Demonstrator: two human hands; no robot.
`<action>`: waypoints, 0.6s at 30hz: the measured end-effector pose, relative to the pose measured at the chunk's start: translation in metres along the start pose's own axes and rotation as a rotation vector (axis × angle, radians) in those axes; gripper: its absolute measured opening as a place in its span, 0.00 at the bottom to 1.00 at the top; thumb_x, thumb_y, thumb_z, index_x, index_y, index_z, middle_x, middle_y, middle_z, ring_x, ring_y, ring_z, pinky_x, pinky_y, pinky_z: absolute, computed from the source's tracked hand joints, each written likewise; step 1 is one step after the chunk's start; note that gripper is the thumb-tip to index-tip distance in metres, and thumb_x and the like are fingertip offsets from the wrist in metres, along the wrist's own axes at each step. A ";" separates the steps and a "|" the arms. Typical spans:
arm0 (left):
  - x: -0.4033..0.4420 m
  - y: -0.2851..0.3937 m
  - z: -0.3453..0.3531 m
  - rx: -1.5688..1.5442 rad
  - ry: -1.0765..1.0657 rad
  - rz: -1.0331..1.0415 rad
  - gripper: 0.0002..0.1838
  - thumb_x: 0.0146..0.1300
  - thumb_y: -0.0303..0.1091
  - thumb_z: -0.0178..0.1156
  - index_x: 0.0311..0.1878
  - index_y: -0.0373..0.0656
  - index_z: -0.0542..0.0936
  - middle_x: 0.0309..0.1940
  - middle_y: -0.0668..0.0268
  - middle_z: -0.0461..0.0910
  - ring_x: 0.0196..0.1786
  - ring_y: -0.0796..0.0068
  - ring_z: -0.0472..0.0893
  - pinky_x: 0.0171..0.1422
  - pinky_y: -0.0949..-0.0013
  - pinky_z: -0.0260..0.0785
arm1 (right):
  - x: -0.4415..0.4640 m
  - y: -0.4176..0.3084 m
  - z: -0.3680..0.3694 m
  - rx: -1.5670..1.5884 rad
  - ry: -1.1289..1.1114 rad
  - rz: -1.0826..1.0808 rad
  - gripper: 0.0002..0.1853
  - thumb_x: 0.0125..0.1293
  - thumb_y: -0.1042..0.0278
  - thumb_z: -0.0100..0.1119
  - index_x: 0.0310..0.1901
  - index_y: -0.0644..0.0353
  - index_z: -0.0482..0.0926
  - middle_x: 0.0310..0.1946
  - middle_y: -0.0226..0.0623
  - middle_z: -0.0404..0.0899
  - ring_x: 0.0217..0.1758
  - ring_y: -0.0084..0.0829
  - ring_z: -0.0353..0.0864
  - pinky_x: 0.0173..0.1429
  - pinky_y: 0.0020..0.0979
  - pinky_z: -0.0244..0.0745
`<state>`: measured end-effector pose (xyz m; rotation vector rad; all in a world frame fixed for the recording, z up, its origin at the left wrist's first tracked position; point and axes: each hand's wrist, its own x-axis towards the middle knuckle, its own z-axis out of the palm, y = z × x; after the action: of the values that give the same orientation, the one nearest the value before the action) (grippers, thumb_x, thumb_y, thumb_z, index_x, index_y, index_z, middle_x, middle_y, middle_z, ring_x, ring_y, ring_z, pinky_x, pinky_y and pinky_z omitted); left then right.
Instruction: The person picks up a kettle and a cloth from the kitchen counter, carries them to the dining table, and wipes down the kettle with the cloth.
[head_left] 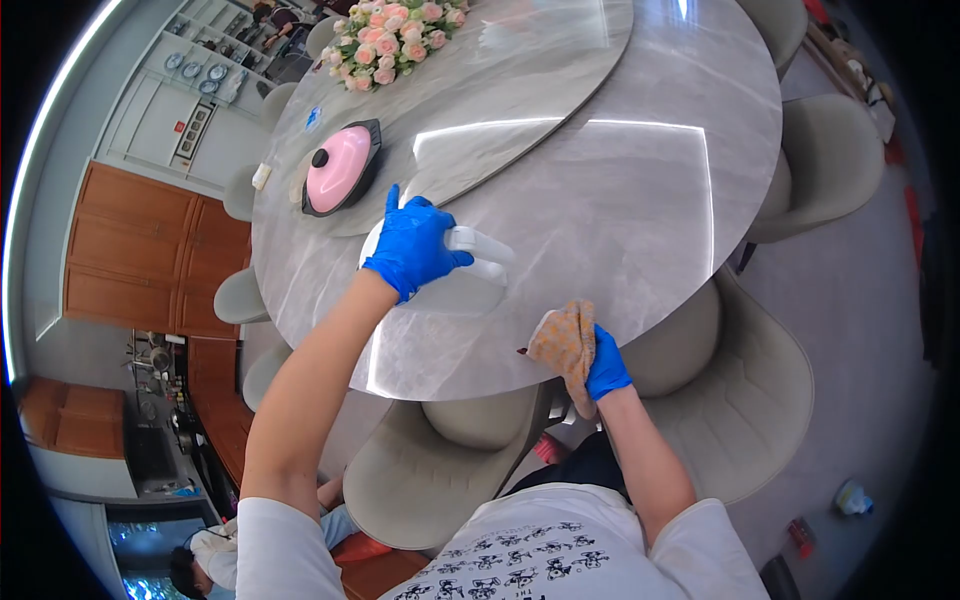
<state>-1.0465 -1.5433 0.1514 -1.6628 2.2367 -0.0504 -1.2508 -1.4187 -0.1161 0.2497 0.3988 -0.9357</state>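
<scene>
Over the near left part of the round marble table (640,230) is my left hand (413,245), in a blue glove. Its fingers are bent round a white object (478,243) with a handle-like edge; the hand hides part of it. My right hand (606,366), also gloved in blue, grips a patterned orange and beige cloth (568,348) at the table's near edge. Beyond my left hand, a pink-lidded pot (340,168) with a black knob rests near the edge of the raised round centre (520,110).
Pink and white flowers (395,40) stand on the raised centre. Grey chairs (740,400) ring the table, two close in front of my body. A person (215,555) is at the lower left. Wooden cabinets (130,245) stand at the left. Small items (853,498) lie on the floor at right.
</scene>
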 end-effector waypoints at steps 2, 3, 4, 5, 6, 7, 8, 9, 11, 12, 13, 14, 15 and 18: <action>0.010 -0.003 -0.001 -0.025 -0.014 -0.027 0.27 0.43 0.57 0.68 0.41 0.46 0.84 0.40 0.58 0.81 0.54 0.59 0.74 0.73 0.42 0.41 | -0.002 -0.001 0.004 0.039 0.000 -0.001 0.18 0.71 0.59 0.41 0.54 0.61 0.73 0.51 0.40 0.76 0.54 0.36 0.76 0.60 0.35 0.71; 0.013 -0.004 -0.001 -0.055 -0.027 -0.065 0.28 0.43 0.57 0.68 0.41 0.45 0.84 0.39 0.58 0.81 0.53 0.58 0.75 0.74 0.41 0.40 | 0.001 -0.001 0.007 0.048 0.002 -0.007 0.18 0.71 0.59 0.41 0.54 0.61 0.73 0.51 0.40 0.76 0.54 0.36 0.76 0.60 0.35 0.71; 0.014 -0.005 -0.001 -0.094 0.027 -0.051 0.29 0.43 0.57 0.68 0.40 0.41 0.84 0.36 0.55 0.81 0.47 0.56 0.77 0.69 0.49 0.54 | 0.004 0.000 0.011 0.069 0.051 -0.020 0.18 0.71 0.59 0.42 0.53 0.60 0.74 0.50 0.39 0.77 0.53 0.34 0.76 0.59 0.34 0.72; 0.016 -0.005 -0.002 -0.090 0.026 -0.045 0.29 0.43 0.57 0.68 0.40 0.41 0.84 0.36 0.55 0.81 0.47 0.56 0.77 0.69 0.49 0.54 | 0.007 0.000 0.015 0.088 0.099 -0.032 0.17 0.71 0.59 0.43 0.52 0.60 0.75 0.49 0.38 0.78 0.52 0.33 0.77 0.57 0.33 0.72; 0.019 -0.007 -0.001 -0.143 -0.009 -0.062 0.29 0.43 0.57 0.68 0.39 0.39 0.84 0.34 0.54 0.81 0.44 0.55 0.78 0.64 0.54 0.61 | 0.018 0.003 0.011 0.094 0.098 -0.034 0.17 0.71 0.59 0.43 0.52 0.60 0.75 0.49 0.38 0.78 0.52 0.33 0.77 0.57 0.33 0.72; 0.022 -0.009 0.000 -0.196 -0.043 -0.081 0.30 0.43 0.57 0.68 0.39 0.37 0.84 0.33 0.52 0.81 0.41 0.55 0.80 0.58 0.59 0.68 | 0.031 0.007 0.009 -0.002 0.092 -0.108 0.16 0.70 0.58 0.46 0.50 0.59 0.77 0.45 0.36 0.79 0.48 0.31 0.78 0.53 0.32 0.73; 0.022 -0.011 0.003 -0.190 -0.044 -0.080 0.30 0.43 0.57 0.68 0.39 0.37 0.84 0.33 0.52 0.81 0.41 0.55 0.80 0.58 0.59 0.68 | 0.041 0.011 0.007 -0.098 0.087 -0.181 0.16 0.70 0.57 0.48 0.48 0.58 0.78 0.42 0.35 0.80 0.44 0.30 0.79 0.50 0.30 0.75; 0.021 -0.013 0.006 -0.243 -0.013 -0.105 0.30 0.44 0.56 0.68 0.39 0.36 0.84 0.32 0.51 0.82 0.38 0.55 0.81 0.51 0.61 0.70 | 0.043 0.013 0.017 -0.093 0.086 -0.182 0.16 0.70 0.57 0.48 0.48 0.58 0.78 0.42 0.35 0.80 0.44 0.30 0.79 0.50 0.30 0.75; 0.019 -0.015 0.011 -0.296 0.015 -0.125 0.30 0.45 0.56 0.68 0.39 0.35 0.83 0.31 0.51 0.82 0.35 0.56 0.82 0.45 0.64 0.73 | 0.049 0.020 0.040 -0.580 0.297 -0.233 0.17 0.69 0.55 0.52 0.43 0.60 0.81 0.34 0.31 0.80 0.36 0.26 0.78 0.42 0.29 0.74; 0.018 -0.016 0.013 -0.393 0.022 -0.224 0.30 0.46 0.55 0.68 0.39 0.35 0.84 0.31 0.51 0.83 0.34 0.58 0.83 0.43 0.64 0.74 | 0.063 0.032 0.045 -0.687 0.245 -0.337 0.16 0.67 0.56 0.56 0.40 0.63 0.81 0.30 0.29 0.79 0.31 0.26 0.77 0.38 0.30 0.73; 0.016 -0.016 0.016 -0.489 0.028 -0.325 0.29 0.46 0.54 0.68 0.40 0.35 0.84 0.30 0.52 0.83 0.33 0.61 0.84 0.42 0.63 0.74 | 0.070 0.045 0.059 -0.784 0.192 -0.518 0.15 0.65 0.58 0.58 0.40 0.64 0.81 0.31 0.32 0.79 0.33 0.28 0.77 0.40 0.31 0.73; 0.017 -0.018 0.025 -0.614 0.050 -0.432 0.28 0.46 0.54 0.68 0.39 0.35 0.85 0.27 0.52 0.83 0.29 0.63 0.84 0.38 0.64 0.76 | 0.076 0.060 0.077 -0.879 0.137 -0.698 0.14 0.64 0.60 0.60 0.40 0.66 0.81 0.32 0.34 0.79 0.35 0.30 0.78 0.42 0.32 0.73; 0.016 -0.018 0.028 -0.611 0.043 -0.433 0.28 0.46 0.54 0.68 0.39 0.35 0.85 0.27 0.52 0.83 0.29 0.63 0.84 0.38 0.64 0.76 | 0.079 0.073 0.099 -0.923 0.101 -0.816 0.14 0.62 0.62 0.61 0.40 0.66 0.80 0.34 0.37 0.79 0.38 0.33 0.78 0.44 0.33 0.72; 0.013 -0.017 0.037 -0.680 0.088 -0.522 0.26 0.47 0.51 0.68 0.37 0.34 0.85 0.26 0.53 0.83 0.28 0.66 0.84 0.36 0.65 0.76 | 0.077 0.079 0.146 -1.028 0.063 -0.968 0.12 0.60 0.66 0.62 0.41 0.66 0.81 0.38 0.43 0.79 0.43 0.38 0.78 0.47 0.35 0.71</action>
<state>-1.0226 -1.5538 0.1173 -2.6047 1.9178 0.5755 -1.1133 -1.4844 -0.0158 -0.9390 1.0440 -1.5200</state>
